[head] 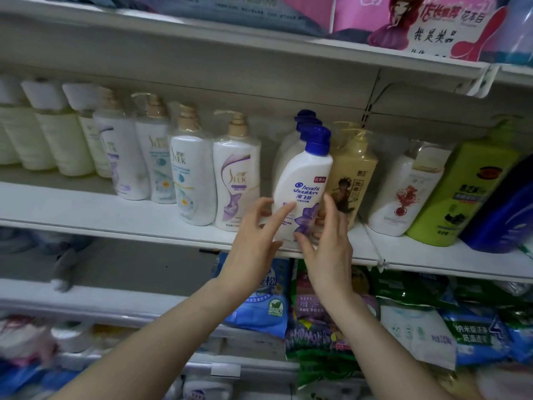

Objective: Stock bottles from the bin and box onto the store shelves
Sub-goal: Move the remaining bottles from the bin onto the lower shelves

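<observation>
1. Forearms (161, 339): both are bare, rise from the bottom edge and converge at the front of the middle shelf (115, 210).
2. Left hand (253, 238): its fingers (284, 212) are spread and nearly straight. The index tip touches the lower left face of the shampoo bottle (302, 180), and no finger wraps the body.
3. Right hand (328, 252): it grips the shampoo bottle at the lower right. The thumb lies across the front over the purple flower print, and the other fingers curl round the right side and behind.
4. Shampoo bottle: white with a blue flip cap, it is upright with a slight lean to the right at the front edge of the middle shelf. The hands cover its base, so contact with the shelf cannot be confirmed.
5. Blue-capped bottles (304, 114): two more of the same type stand in file directly behind it.
6. Purple-print pump bottle (236, 180): stands just to the left, separated by a narrow gap. Further white pump bottles continue leftward.
7. Tan pump bottle (353, 171): stands close on the right; contact cannot be determined. Beyond it are a red-print white bottle (403, 194) and a green bottle (461, 192).
8. Refill pouches (259, 301): stacked on the shelf below, under the hands.
</observation>
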